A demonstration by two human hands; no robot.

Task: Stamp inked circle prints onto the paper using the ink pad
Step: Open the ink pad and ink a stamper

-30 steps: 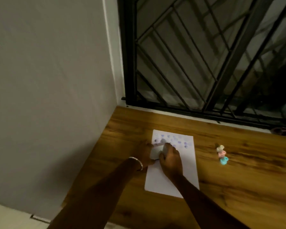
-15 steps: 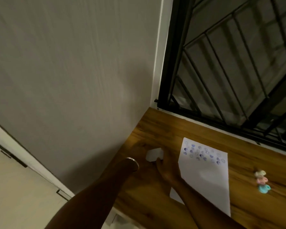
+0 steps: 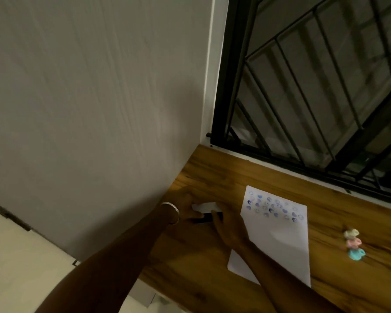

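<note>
A white sheet of paper (image 3: 278,238) lies on the wooden table (image 3: 212,172), with several blue and grey round prints across its top. Left of the paper sits the ink pad (image 3: 204,207), with a white lid above a dark base. My left hand (image 3: 186,210), a bangle on its wrist, grips the pad's left side. My right hand (image 3: 229,227) reaches across the paper's left edge, its fingertips on the dark base. A small stack of pastel stamps (image 3: 353,243) stands right of the paper, away from both hands.
The table fits into a corner: a grey wall (image 3: 99,109) on the left and a window with a black metal grille (image 3: 314,98) along the back. The table's front-left edge (image 3: 149,283) drops to a pale floor.
Both hands have carried the ink pad off the paper to the table on its left. A dark base now shows under the white lid. The view has swung left.
</note>
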